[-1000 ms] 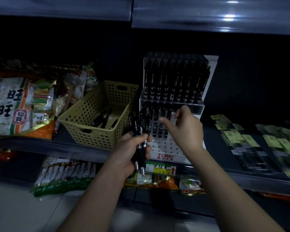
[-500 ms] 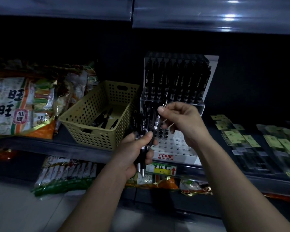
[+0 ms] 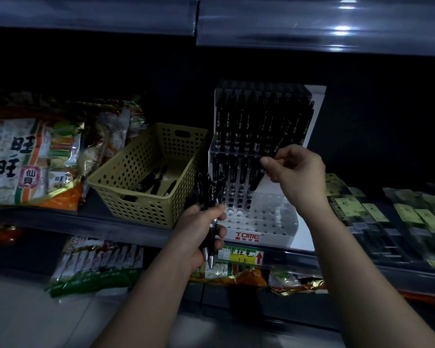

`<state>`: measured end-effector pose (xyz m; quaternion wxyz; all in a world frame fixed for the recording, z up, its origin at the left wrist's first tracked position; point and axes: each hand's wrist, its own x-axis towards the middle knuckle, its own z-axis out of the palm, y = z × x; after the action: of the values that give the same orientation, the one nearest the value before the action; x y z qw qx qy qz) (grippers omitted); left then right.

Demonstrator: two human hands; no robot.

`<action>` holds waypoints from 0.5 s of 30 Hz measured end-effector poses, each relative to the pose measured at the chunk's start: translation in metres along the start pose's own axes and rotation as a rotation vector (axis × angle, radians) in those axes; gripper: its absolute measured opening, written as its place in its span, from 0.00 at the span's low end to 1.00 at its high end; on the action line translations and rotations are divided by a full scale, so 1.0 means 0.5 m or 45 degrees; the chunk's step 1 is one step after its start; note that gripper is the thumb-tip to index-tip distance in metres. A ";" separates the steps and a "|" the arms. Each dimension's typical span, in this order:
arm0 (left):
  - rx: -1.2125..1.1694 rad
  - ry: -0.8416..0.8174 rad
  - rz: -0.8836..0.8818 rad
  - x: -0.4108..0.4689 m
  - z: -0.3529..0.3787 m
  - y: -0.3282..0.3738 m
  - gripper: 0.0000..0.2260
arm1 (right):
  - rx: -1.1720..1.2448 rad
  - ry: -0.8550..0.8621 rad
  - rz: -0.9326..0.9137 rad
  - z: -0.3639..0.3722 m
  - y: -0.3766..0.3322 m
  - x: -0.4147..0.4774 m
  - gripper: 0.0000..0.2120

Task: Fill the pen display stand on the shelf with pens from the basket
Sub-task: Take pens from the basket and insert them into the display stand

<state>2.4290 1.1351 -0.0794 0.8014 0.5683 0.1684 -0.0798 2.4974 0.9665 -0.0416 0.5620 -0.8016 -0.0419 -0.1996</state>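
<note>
1. The pen display stand (image 3: 266, 223) stood on the shelf (image 3: 136, 222), front holes mostly empty, with the basket (image 3: 146, 159) just to its left.
2. The left hand (image 3: 199, 229) gripped a bundle of pens (image 3: 209, 192), tips down.
3. The right hand (image 3: 296, 172), nearer the empty holes, pinched one pen (image 3: 258, 180), which slanted down-left over them.

Shelf (image 3: 68, 218): basket (image 3: 146, 194), pen stand (image 3: 261, 222), snack bags (image 3: 30, 159)

left grip (image 3: 199, 232): holds pen bundle (image 3: 210, 194) | right grip (image 3: 296, 172): pinches pen (image 3: 258, 178) at stand (image 3: 266, 222)
</note>
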 end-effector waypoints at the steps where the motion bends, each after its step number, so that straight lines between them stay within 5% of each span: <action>1: 0.004 0.008 -0.002 0.000 0.000 -0.001 0.07 | -0.086 0.034 -0.044 0.000 0.003 -0.001 0.10; 15: 0.010 0.003 0.014 0.000 -0.002 0.001 0.05 | -0.448 0.072 -0.218 0.025 0.045 -0.024 0.09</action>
<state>2.4290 1.1363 -0.0791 0.7994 0.5725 0.1658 -0.0754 2.4965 0.9718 -0.0697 0.3952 -0.8750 -0.0584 -0.2734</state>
